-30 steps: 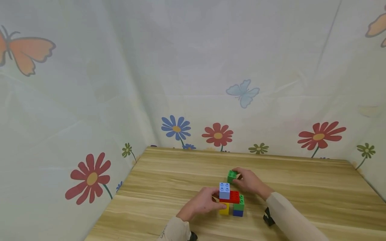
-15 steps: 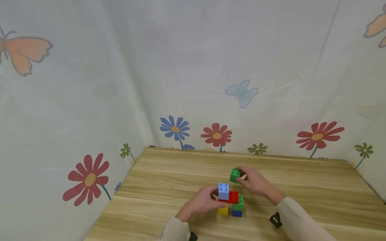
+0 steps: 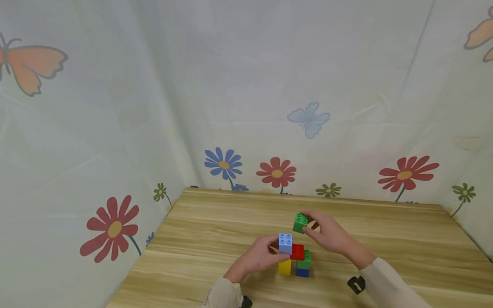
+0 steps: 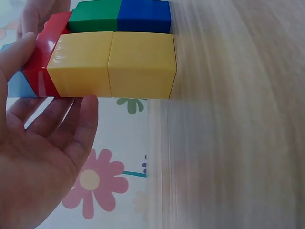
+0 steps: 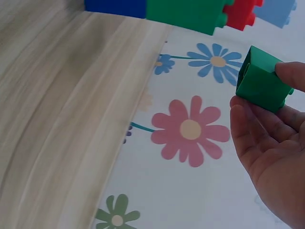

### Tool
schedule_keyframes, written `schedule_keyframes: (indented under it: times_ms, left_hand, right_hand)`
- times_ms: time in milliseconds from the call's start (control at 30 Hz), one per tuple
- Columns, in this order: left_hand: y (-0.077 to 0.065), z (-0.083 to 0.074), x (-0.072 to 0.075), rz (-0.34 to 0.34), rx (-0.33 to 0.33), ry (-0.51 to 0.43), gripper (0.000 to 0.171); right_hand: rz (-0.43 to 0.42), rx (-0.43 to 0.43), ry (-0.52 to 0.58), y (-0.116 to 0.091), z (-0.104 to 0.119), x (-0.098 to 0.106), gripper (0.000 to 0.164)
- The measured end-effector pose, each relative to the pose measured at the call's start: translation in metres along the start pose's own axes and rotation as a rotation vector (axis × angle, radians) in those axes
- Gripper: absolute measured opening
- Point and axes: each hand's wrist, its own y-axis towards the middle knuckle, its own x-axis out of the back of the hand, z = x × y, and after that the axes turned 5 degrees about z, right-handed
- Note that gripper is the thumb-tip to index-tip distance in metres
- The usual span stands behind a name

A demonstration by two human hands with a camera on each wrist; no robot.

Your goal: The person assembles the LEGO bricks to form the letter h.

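Note:
My left hand (image 3: 261, 256) grips the left side of a small brick structure, its thumb in front near the red brick (image 3: 298, 252). A light blue brick (image 3: 285, 244) tops the red one at its left end. Two stacked yellow bricks (image 4: 112, 64) support that end. Beneath the right part, a green brick (image 5: 186, 14) sits on a dark blue brick (image 3: 302, 272). Behind and above the structure, my right hand (image 3: 330, 232) pinches a loose green brick (image 3: 300, 223) between thumb and fingers, apart from the rest. The right wrist view shows this brick's hollow underside.
The structure stands on a wood-grain table (image 3: 215, 222). A white curtain (image 3: 246, 85) printed with flowers and butterflies hangs behind the table and along its left and right sides. Dark straps (image 3: 356, 285) show at both sleeves.
My right hand has lifted the loose green brick slightly and moved a little to the right, tilting it. The left hand stays at the structure, its thumb slightly higher.

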Motion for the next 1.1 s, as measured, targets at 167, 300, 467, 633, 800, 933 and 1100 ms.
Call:
schedule_keyframes:
  times_ms: [167,300,467,633,800,933,1100]
  left_hand:
    - [0.001,0.000,0.000,0.000,-0.022,0.004,0.030]
    - [0.001,-0.001,0.000,0.001,-0.012,0.012,0.031]
    - [0.001,-0.002,0.000,0.001,-0.006,0.008,0.031]
    - [0.003,0.000,0.000,0.001,-0.009,-0.001,0.031]
    - [0.005,0.000,0.000,0.001,-0.009,-0.012,0.031]
    - [0.006,0.000,0.000,0.005,-0.012,-0.026,0.032]
    - [0.007,0.001,-0.001,0.012,-0.018,-0.036,0.032]
  right_hand:
    - [-0.006,0.037,0.002,-0.003,0.010,0.004,0.042]
    - [-0.011,0.070,0.014,-0.004,0.017,0.005,0.042]
    - [-0.025,0.121,0.028,-0.005,0.025,0.005,0.042]
    - [-0.042,0.192,0.039,-0.005,0.030,0.003,0.041]
    - [-0.022,0.202,0.046,-0.004,0.033,0.000,0.042]
    - [0.012,0.172,0.052,-0.005,0.037,-0.001,0.045]
    - [0.031,0.153,0.071,-0.005,0.040,-0.003,0.046]
